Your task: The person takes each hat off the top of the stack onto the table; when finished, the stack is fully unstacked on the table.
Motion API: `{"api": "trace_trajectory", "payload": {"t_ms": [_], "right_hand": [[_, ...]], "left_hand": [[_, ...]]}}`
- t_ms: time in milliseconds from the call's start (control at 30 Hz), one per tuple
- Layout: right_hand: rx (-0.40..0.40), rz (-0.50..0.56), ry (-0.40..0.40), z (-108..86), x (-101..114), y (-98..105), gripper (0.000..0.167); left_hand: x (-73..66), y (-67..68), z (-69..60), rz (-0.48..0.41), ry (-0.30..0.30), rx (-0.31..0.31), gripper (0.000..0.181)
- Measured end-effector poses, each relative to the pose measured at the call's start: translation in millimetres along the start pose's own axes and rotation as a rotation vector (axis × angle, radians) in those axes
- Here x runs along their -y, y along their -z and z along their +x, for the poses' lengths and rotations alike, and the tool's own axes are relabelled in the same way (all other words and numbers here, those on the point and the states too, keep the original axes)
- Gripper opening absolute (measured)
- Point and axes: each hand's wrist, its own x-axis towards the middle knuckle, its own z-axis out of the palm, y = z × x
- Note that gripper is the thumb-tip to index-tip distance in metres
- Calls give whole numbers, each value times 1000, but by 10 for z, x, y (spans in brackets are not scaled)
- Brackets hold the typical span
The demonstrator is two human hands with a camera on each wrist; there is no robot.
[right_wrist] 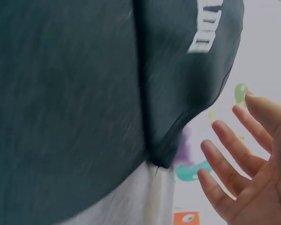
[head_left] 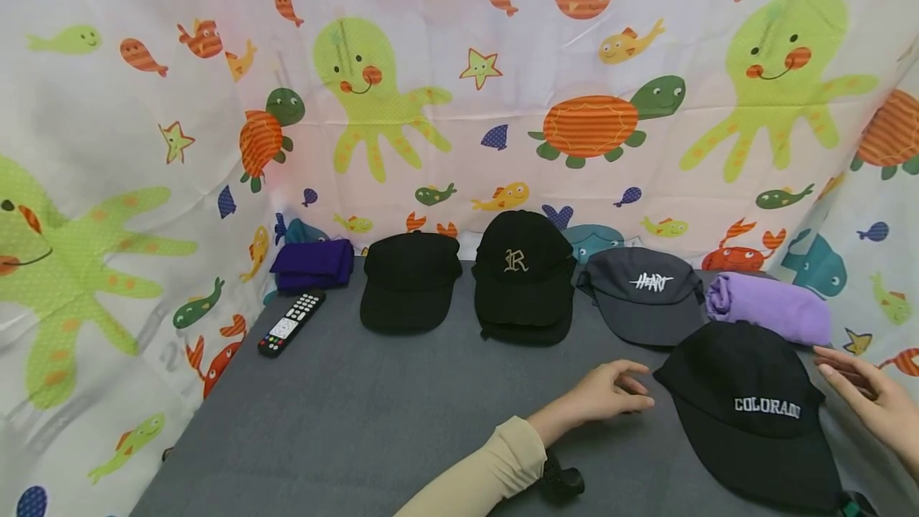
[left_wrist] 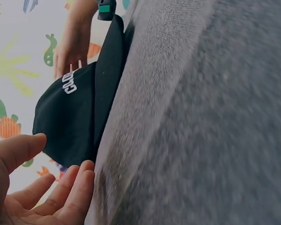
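Note:
A black cap (head_left: 747, 397) with white COLORADO lettering lies at the front right of the grey table, its brim towards me. Just off its left side is my left hand (head_left: 606, 393), fingers loosely bent and holding nothing. Past the cap's right side my right hand (head_left: 872, 397) is spread, also with nothing in it. In the left wrist view the thumb and fingers of the left hand (left_wrist: 47, 192) are apart beside the cap (left_wrist: 68, 117); whether a fingertip touches it I cannot tell. The right wrist view shows a gap between the right hand (right_wrist: 253, 164) and the cap (right_wrist: 178, 70).
Along the back stand a folded purple cloth (head_left: 312, 264), a plain black cap (head_left: 411, 282), stacked black caps (head_left: 524, 286) with an R, a dark grey HEART cap (head_left: 642, 297) and a rolled lilac cloth (head_left: 768, 308). A remote control (head_left: 291, 323) lies left. Printed curtains enclose the table.

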Motion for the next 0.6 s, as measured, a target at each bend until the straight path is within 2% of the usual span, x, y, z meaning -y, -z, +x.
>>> {"api": "trace_trajectory", "payload": {"t_ms": [100, 233, 600], "right_hand": [[-13, 2, -30, 18, 185, 5, 44], [-44, 17, -32, 36, 422, -59, 45], [-155, 82, 75, 118, 960, -252, 42]], "left_hand": [[-9, 65, -48, 12, -26, -4, 47], [-33, 144, -117, 12, -49, 1, 51], [-50, 370, -246, 94, -110, -11, 51]]}}
